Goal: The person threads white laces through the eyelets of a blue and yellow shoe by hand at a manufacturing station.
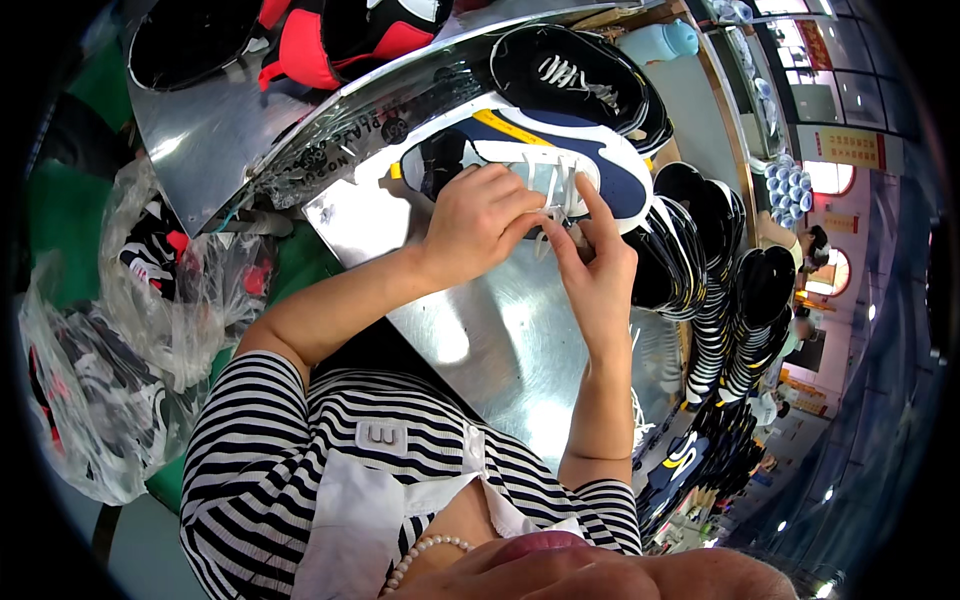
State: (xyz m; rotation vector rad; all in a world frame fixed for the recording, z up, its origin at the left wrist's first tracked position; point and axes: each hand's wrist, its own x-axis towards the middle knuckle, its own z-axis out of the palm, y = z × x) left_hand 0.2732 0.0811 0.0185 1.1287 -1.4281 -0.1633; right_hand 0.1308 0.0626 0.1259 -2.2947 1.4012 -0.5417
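A navy, white and yellow shoe upper (619, 172) lies on its side on the metal tabletop (480, 330), its light grey tongue and lacing facing me. My left hand (480, 222) rests over its near edge, fingers curled and thumb pressed to the fingertips on a white shoelace (541, 246). From the right, my right hand (598, 258) pinches the lace between thumb and bent finger, while its index finger reaches up along the eyelets. Both sets of fingertips nearly meet at the lacing, and they partly hide the lace there.
Black uppers with white laces (565, 75) lie beyond the shoe. Long stacks of dark uppers (712, 300) line the right side. Red and black uppers (310, 45) sit on another metal surface at the far left. Clear plastic bags of shoe parts (110, 390) stand left. A light blue bottle (660, 42) is at the back.
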